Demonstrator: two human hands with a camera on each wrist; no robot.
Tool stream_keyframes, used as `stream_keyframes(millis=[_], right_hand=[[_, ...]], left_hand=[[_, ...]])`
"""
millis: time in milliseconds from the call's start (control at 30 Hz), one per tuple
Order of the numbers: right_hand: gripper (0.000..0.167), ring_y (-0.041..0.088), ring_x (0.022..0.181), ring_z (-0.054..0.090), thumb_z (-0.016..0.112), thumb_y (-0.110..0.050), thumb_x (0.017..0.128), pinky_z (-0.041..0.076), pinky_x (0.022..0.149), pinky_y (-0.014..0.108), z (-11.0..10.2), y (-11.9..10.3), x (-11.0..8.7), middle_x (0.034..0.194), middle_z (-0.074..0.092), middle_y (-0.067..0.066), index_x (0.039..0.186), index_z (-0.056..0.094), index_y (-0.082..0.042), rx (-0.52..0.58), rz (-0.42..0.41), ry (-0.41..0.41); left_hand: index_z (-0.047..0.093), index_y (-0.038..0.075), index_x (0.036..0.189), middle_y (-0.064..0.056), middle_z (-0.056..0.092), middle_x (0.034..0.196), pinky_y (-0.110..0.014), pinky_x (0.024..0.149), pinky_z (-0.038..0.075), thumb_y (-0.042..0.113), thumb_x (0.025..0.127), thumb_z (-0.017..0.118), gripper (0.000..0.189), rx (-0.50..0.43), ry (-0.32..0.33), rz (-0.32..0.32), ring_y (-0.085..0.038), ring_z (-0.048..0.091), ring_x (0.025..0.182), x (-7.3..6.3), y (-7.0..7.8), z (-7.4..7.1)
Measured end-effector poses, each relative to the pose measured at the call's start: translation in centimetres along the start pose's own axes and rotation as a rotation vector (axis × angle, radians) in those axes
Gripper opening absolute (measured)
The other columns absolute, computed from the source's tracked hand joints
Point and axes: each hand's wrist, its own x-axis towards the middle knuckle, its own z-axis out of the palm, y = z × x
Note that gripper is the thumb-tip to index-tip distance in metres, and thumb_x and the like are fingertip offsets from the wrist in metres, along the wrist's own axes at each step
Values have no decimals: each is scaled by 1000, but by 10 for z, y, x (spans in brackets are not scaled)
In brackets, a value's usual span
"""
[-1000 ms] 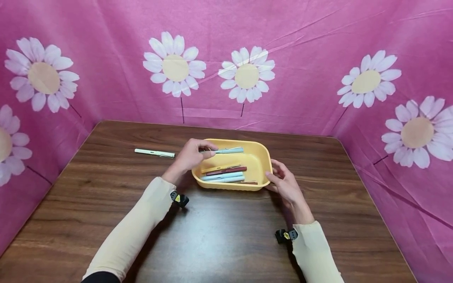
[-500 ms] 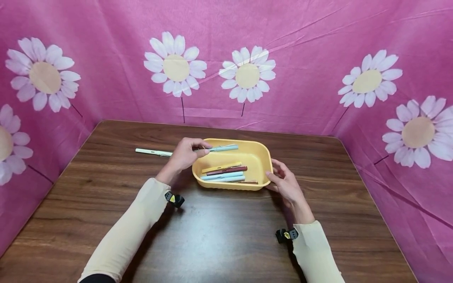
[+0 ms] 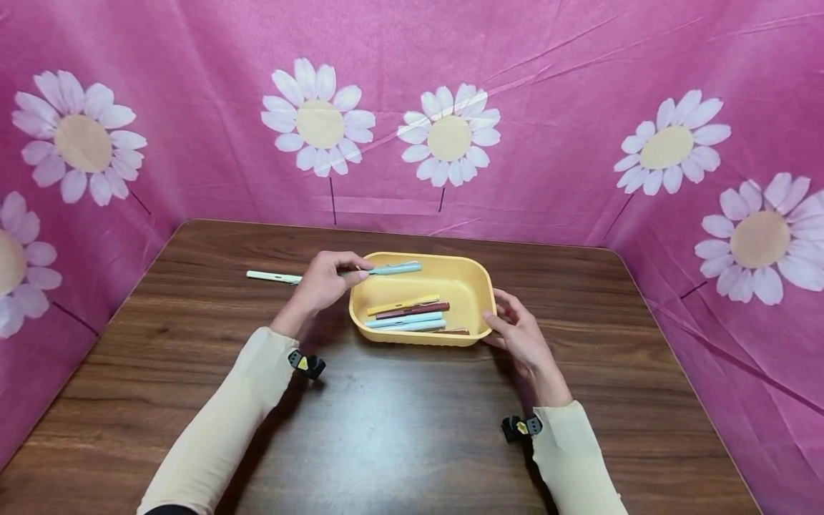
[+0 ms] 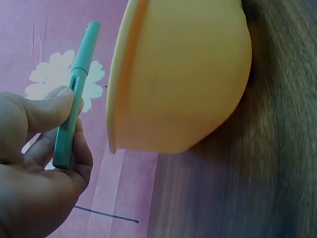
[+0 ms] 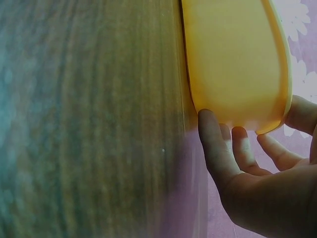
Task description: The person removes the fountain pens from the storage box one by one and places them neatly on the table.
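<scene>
My left hand (image 3: 325, 282) pinches a teal capped pen (image 3: 402, 268) between thumb and fingers, holding it over the left rim of a yellow plastic bin (image 3: 466, 290). In the left wrist view the pen (image 4: 86, 49) points up beside the bin's outer wall (image 4: 183, 74). At the bin's right end, my right hand (image 3: 524, 340) holds it, thumb at the rim and fingers against the outer wall. Inside the bin lie a yellow pen (image 3: 393, 306), a dark red pen (image 3: 421, 310), two light blue pens (image 3: 405, 320) and a partly hidden brown pen (image 3: 458, 331).
A pale mint pen (image 3: 273, 276) lies on the dark wooden table (image 3: 386, 429) left of the bin, its right end hidden behind my left hand. A pink cloth (image 3: 534, 164) printed with daisies hangs along the back and sides.
My left hand has moved left with the teal pen, from above the bin's inside toward its left rim, and now covers part of the mint pen. The right hand and bin stay put.
</scene>
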Motion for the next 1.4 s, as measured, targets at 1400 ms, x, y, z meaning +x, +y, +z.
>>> stream_keyframes(millis=[1400], right_hand=[[56,27,111,61,55,-4,104,57,86,35,0,0,1,145,42,24,156,34,-9,-4,16,2]], left_hand=[[77,4,104,-14,73,102,-23,70,42,10,96,71,12,194,52,-35,-18,54,84,-40,-46,-87]])
